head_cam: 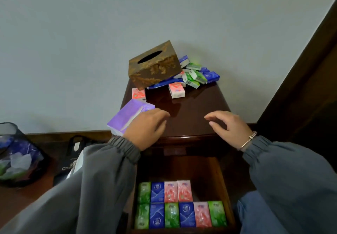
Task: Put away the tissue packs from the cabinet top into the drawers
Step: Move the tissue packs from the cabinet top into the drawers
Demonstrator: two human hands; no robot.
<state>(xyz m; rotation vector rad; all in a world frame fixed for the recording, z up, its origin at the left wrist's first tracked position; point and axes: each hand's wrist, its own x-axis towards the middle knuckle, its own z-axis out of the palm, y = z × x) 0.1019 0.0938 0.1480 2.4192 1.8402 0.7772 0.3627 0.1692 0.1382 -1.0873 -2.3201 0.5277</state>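
Observation:
Small tissue packs [197, 75] in green, blue and pink lie heaped at the back of the dark wooden cabinet top [191, 109]. Two pink packs [176, 90] lie apart from the heap. A large purple tissue pack [127, 117] sits at the top's left edge. My left hand [147, 129] hovers beside the purple pack, fingers loosely bent, holding nothing. My right hand [229, 126] hovers over the top's front right, fingers relaxed and empty. Below, the open drawer [228, 202] holds two rows of several small packs [180, 204].
A brown patterned tissue box [155, 64] rests tilted on the pack heap at the back. A mesh waste bin [16, 153] and a dark bag [73, 160] stand on the floor at left. A dark wooden frame [310, 80] rises at right.

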